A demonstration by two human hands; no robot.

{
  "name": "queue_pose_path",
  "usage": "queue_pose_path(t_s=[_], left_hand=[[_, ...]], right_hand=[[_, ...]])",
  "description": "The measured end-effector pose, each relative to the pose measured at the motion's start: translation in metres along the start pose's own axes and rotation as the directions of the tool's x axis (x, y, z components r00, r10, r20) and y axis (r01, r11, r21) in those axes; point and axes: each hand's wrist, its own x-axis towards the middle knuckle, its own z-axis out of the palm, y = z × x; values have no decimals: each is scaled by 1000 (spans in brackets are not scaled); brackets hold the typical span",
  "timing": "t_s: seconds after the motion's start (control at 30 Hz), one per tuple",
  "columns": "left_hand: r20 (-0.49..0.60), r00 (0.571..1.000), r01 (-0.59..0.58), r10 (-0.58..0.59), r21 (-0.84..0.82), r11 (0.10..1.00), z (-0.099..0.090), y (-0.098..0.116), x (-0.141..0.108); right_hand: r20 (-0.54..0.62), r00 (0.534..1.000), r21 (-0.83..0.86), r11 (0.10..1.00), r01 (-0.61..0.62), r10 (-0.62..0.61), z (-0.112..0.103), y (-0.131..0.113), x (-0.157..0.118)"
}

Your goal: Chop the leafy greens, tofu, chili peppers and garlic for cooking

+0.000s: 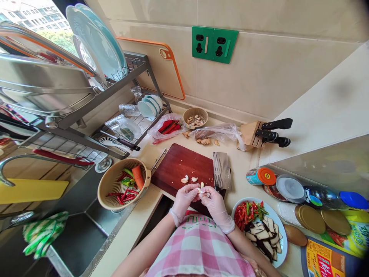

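Note:
My left hand [185, 200] and my right hand [213, 204], both in clear gloves, meet over the near edge of a dark red cutting board [184, 161]. Their fingertips pinch a garlic clove [198, 190] between them, with bits of pale skin around it. Just beyond the fingers, a few more cloves lie on the board, one of them a garlic clove [185, 179] at the left. A cleaver [221, 169] with a speckled wide blade rests along the board's right edge; its handle is mostly hidden by my right hand.
A colander [101, 188] with peppers and a carrot stands left, beside the sink [83, 231]. At right is a plate [284, 246] of cut peppers and eggplant, near several jars. Behind the board are a garlic basket [205, 122], a bag of chillies [155, 134] and a knife block [250, 134].

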Motion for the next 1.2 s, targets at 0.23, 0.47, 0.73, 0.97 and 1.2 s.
queue_pose_path(t_s=[0.23,0.47,0.73,0.97,1.2], left_hand=[[9,1000,23,-23,45,999,3,-2,-4],[120,992,-26,28,-21,999,-6,-3,4],[281,959,-90,26,217,972,-13,4,10],[263,959,-241,106,559,794,-16,5,14],[215,931,-317,297,878,359,-16,7,28]], right_hand=[[-72,973,-387,905,176,-220,1,5,0],[-3,987,-355,923,151,-163,1,4,-2],[-30,993,-314,944,103,-118,-1,5,1],[-87,996,-101,995,16,-25,-5,7,7],[-80,985,130,981,-143,154,-16,17,7]])
